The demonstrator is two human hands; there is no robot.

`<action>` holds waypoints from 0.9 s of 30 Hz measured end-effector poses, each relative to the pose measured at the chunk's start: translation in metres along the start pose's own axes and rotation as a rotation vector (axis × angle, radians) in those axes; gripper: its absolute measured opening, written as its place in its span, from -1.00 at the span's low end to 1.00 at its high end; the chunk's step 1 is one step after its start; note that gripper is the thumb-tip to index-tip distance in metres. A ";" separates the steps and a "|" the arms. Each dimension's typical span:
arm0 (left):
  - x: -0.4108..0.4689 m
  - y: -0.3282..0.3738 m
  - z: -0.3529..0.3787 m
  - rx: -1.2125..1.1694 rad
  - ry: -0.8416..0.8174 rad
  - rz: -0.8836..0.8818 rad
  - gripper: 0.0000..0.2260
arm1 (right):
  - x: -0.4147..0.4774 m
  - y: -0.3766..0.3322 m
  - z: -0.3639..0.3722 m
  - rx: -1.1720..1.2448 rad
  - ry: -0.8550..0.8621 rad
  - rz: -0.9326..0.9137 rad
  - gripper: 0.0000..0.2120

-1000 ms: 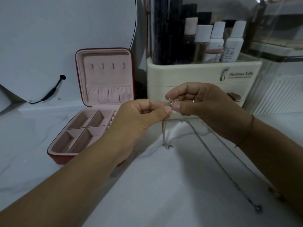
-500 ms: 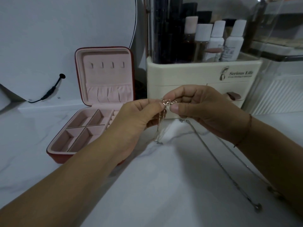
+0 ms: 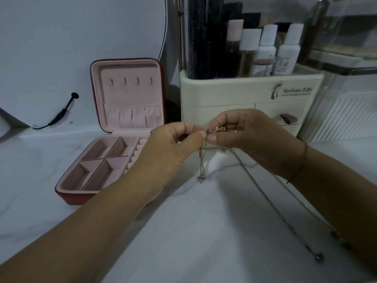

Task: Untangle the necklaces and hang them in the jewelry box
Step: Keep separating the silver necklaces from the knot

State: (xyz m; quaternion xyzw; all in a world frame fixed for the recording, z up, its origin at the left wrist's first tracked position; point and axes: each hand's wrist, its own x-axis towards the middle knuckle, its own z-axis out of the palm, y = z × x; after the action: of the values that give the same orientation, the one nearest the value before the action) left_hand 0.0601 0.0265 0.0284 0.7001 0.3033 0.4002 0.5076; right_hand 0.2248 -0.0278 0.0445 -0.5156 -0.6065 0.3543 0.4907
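**A dressing table at home**

This is a vanity corner in a home. A white marble-pattern tabletop carries a cream cosmetic organizer printed "Serious Life". The organizer has drawers in its front, and 4 capped bottles stand upright in its top beside dark tubes. Just to its left a red jewelry box stands open, pink-lined, with 4 hooks in the lid and divided compartments in the base. Behind the box stands a large round mirror with a black cable plugged in near its lower edge. A clear plastic storage case sits at the right.
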 end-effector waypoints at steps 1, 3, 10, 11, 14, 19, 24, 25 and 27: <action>0.000 0.000 0.000 0.011 -0.007 0.002 -0.92 | 0.000 0.001 0.000 -0.005 0.009 -0.004 -0.93; 0.000 0.000 0.000 0.041 -0.023 0.005 -0.91 | 0.000 0.001 0.002 0.018 0.015 -0.012 -0.93; -0.001 0.000 0.000 0.063 0.015 -0.038 -0.95 | 0.003 0.003 0.008 0.113 0.134 -0.069 -0.93; -0.001 -0.001 0.001 0.065 0.016 -0.046 -0.95 | 0.003 0.002 0.007 0.135 0.134 -0.068 -0.94; -0.001 -0.002 0.002 0.039 0.030 -0.056 -0.91 | 0.003 0.000 0.004 0.135 0.090 -0.004 -0.89; -0.001 0.000 0.001 -0.051 0.000 -0.072 -0.85 | 0.004 0.003 0.004 0.214 -0.071 0.194 -0.80; 0.000 0.001 0.001 -0.083 0.018 -0.081 -0.84 | 0.004 0.003 -0.002 0.454 -0.262 0.294 -0.72; 0.000 0.001 0.001 -0.073 0.013 -0.075 -0.85 | 0.004 0.004 -0.004 0.421 -0.259 0.287 -0.73; -0.001 0.000 0.000 -0.043 0.006 -0.068 -0.88 | 0.003 0.006 -0.004 0.259 -0.224 0.244 -0.76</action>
State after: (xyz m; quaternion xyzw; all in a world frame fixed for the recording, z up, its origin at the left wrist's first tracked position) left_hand 0.0598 0.0259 0.0283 0.6772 0.3195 0.3913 0.5349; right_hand 0.2305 -0.0239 0.0407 -0.4752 -0.5397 0.5414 0.4357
